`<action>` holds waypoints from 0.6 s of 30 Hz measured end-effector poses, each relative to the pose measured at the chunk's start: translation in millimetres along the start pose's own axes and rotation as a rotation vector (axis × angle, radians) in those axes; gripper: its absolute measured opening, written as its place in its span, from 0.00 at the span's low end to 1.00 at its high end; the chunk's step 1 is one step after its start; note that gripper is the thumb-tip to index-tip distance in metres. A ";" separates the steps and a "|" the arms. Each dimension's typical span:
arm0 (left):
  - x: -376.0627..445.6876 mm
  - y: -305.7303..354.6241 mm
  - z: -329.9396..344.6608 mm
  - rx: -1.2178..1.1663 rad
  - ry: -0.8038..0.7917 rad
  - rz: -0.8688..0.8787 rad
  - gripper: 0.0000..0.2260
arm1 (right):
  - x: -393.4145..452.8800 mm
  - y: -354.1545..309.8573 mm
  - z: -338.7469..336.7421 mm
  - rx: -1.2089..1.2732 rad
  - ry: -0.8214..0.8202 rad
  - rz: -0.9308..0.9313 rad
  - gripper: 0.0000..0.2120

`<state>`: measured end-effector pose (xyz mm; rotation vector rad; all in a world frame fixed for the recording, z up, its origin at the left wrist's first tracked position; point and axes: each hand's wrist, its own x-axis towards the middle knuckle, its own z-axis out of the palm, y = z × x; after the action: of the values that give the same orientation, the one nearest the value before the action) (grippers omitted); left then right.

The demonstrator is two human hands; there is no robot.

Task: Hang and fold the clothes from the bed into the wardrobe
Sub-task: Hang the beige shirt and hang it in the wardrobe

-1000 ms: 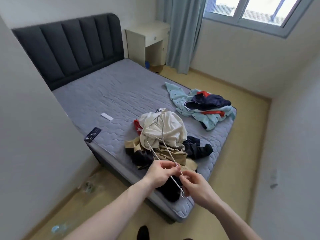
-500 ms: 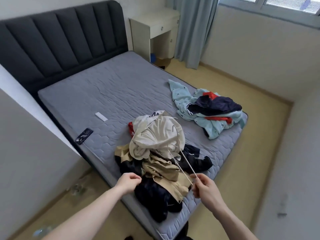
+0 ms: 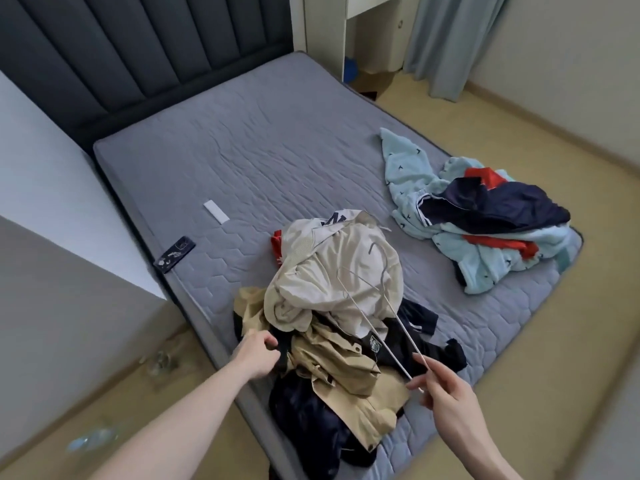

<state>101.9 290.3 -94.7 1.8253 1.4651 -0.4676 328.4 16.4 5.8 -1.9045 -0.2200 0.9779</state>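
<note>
So the wire hanger is down to one hand now. A second ago both hands were fiddling with it together, but the left hand has let go and moved over to the near pile of clothes at the foot of the bed, where its fingers are curled into the dark fabric at the pile's edge. The right hand pinches the hanger's bottom end, hook lying up over the cream top.

Looks to me like the hanger's ready and they're picking the first piece to put on it. Nothing's hung or folded yet, and the second heap, the light blue one, sits untouched further right. No wardrobe in view.
</note>
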 end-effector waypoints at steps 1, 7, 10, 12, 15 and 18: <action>21.9 4.6 1.7 -0.011 0.003 -0.011 0.12 | 12.5 3.1 2.6 0.044 0.005 0.004 0.15; 141.4 3.6 19.4 -0.214 0.040 -0.171 0.18 | 75.9 32.7 40.2 0.163 -0.011 -0.059 0.17; 188.4 -5.3 33.1 -0.393 0.009 -0.229 0.17 | 96.2 49.4 55.0 0.119 -0.001 -0.089 0.17; 214.7 -9.8 43.1 -0.490 -0.065 -0.255 0.16 | 102.6 59.5 58.6 0.097 0.022 -0.083 0.16; 232.8 -11.3 54.8 -0.579 -0.097 -0.228 0.13 | 103.7 68.8 59.0 0.092 0.047 -0.050 0.16; 220.5 -5.8 47.5 -0.717 0.026 -0.161 0.05 | 96.4 65.3 55.8 0.111 0.052 -0.014 0.16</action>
<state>166.3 405.2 -277.8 1.1539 1.5407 0.0236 337.3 69.0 -111.7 -1.8220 -0.1455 0.9108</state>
